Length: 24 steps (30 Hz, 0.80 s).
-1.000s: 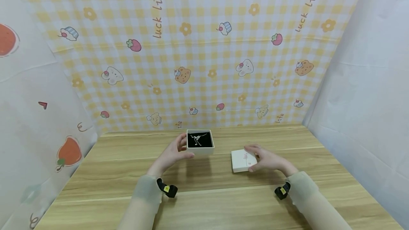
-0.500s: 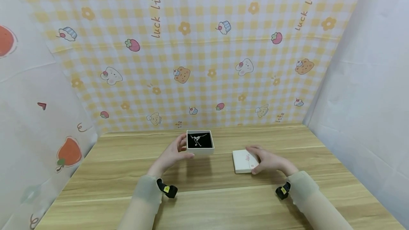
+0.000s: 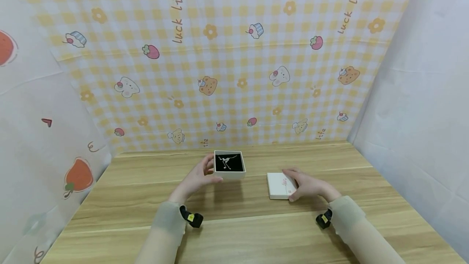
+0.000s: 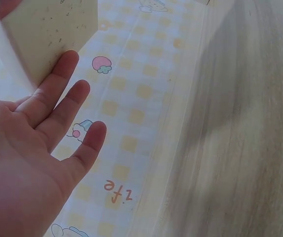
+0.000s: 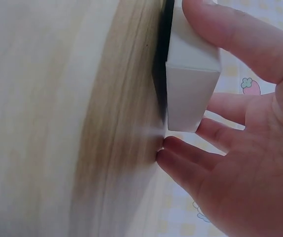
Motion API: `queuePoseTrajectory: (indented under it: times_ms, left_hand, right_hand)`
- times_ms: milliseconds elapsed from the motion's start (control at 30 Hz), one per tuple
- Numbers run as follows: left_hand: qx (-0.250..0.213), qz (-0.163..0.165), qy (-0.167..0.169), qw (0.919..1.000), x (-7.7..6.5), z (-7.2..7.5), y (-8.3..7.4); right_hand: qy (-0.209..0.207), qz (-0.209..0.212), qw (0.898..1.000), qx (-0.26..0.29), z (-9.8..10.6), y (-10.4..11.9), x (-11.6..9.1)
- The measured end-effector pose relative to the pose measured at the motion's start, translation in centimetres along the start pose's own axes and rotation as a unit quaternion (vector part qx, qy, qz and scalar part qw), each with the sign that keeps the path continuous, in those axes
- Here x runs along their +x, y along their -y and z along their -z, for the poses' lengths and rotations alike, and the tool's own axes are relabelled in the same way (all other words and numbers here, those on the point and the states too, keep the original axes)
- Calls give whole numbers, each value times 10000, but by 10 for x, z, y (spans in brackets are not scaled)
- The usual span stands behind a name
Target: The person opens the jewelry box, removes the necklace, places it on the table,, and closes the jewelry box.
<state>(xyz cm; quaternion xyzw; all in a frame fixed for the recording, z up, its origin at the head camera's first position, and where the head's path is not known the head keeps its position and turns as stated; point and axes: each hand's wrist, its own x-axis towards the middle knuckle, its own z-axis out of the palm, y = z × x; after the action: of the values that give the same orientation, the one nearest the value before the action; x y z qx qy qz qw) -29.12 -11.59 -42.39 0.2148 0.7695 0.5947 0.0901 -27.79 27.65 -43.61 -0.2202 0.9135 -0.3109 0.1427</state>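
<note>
Lid [image 3: 278, 185] is a bit further right than before, pinched in my right hand [image 3: 307, 184]. My left hand [image 3: 196, 177] pinches the white box [image 3: 229, 175] over the table [image 3: 242, 239], checked cloth [image 3: 227, 60] behind.

Box [image 3: 230, 175] white, black inside — lid [image 3: 277, 185] white, pink print — backdrop [image 3: 234, 60] yellow-white gingham.

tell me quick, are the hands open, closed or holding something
Left hand: holding the uncovered white box.
Right hand: holding the white lid between thumb and fingers.
</note>
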Motion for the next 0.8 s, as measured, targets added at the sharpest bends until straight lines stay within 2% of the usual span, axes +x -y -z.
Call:
queuePoseTrajectory:
  times_ms: [467, 800]
  left_hand:
    - [171, -57, 145, 9997, 0, -1, 2]
    - [288, 161, 109, 9994, 0, -1, 6]
  right_hand:
    - [8, -72, 10000, -66, -1, 2, -1]
    - [21, 54, 9999, -94, -1, 1, -1]
